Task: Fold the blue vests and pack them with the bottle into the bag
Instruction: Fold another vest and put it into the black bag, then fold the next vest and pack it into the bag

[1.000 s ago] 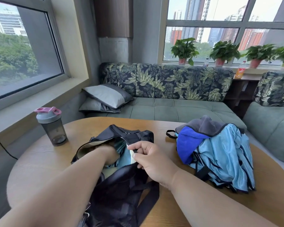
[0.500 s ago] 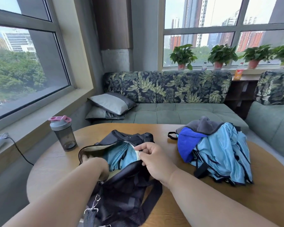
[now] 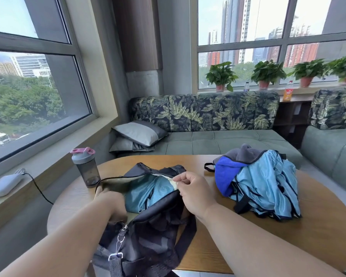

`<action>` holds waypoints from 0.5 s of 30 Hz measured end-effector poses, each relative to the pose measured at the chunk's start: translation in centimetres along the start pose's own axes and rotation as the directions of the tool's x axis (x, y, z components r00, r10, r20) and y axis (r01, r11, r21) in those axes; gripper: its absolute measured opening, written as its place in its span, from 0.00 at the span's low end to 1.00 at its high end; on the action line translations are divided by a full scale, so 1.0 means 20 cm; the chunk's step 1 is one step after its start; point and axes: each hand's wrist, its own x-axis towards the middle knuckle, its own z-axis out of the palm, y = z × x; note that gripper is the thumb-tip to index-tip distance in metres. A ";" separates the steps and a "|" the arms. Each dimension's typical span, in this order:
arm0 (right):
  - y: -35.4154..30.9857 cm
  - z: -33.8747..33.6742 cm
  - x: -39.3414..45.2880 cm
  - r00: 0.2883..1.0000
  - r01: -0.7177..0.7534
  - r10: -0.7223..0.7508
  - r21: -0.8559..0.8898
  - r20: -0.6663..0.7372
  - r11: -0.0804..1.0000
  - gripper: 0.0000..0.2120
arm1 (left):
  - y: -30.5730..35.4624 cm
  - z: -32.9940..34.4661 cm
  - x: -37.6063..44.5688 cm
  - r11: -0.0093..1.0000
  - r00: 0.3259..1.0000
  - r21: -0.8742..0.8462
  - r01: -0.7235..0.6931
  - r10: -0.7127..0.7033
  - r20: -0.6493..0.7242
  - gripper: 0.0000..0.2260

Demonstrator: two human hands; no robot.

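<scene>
With the right hand (image 3: 196,193) pinching the bag (image 3: 148,232) rim and the left hand's (image 3: 110,202) grip unclear at the opening, the vest (image 3: 148,192) could bunch, crowding out the bottle (image 3: 85,166).

The left hand's (image 3: 110,200) fingertips are being hidden inside the black fabric bag (image 3: 148,236), whose base is being cut off at six o'clock. The light-blue folded vest (image 3: 146,194) is being half covered by the bag's rim. The orange bottle's (image 3: 288,93) label at one o'clock is too small to be read.
</scene>
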 end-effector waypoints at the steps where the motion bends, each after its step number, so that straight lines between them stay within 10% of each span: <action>1: -0.01 0.00 0.00 1.000 -0.002 0.002 0.004 -0.001 1.000 0.13 | 0.00 -0.01 -0.02 1.000 1.000 -0.022 -0.013 0.012 -0.027 0.21; 15: 0.02 -0.18 -0.10 0.999 -0.053 0.053 0.056 0.002 0.997 0.09 | 0.25 -0.26 -0.26 0.868 0.863 -0.420 -0.266 0.021 -0.504 0.08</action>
